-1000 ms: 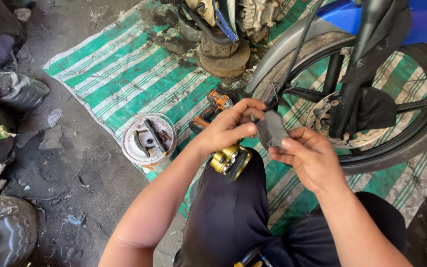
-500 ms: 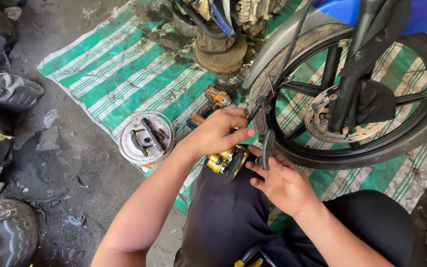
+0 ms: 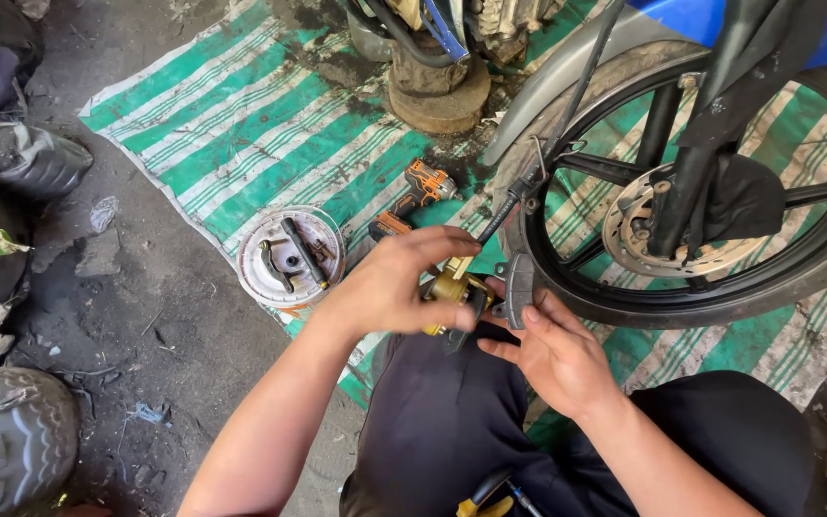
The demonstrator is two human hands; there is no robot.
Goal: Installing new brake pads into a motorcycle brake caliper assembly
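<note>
My left hand (image 3: 396, 283) grips a gold-coloured brake caliper (image 3: 454, 289) over my knee. A black hose (image 3: 498, 215) runs from the caliper up toward the wheel. My right hand (image 3: 549, 351) holds a grey brake pad (image 3: 519, 287) upright, right beside the caliper. Both hands are just in front of a motorcycle front wheel (image 3: 720, 287) with a brake disc (image 3: 658, 235) and a dark fork leg (image 3: 701, 163).
A green and white striped mat (image 3: 241, 124) covers the dirty floor. On it lie a round metal lid with tools in it (image 3: 291, 257), an orange cordless driver (image 3: 413, 196) and a round block under the engine (image 3: 439, 96). Tyres and bags sit at left (image 3: 11, 440).
The view has shifted closer to the wheel. My right hand has turned the brake pad upright and brought it against the caliper, which my left hand keeps holding.
</note>
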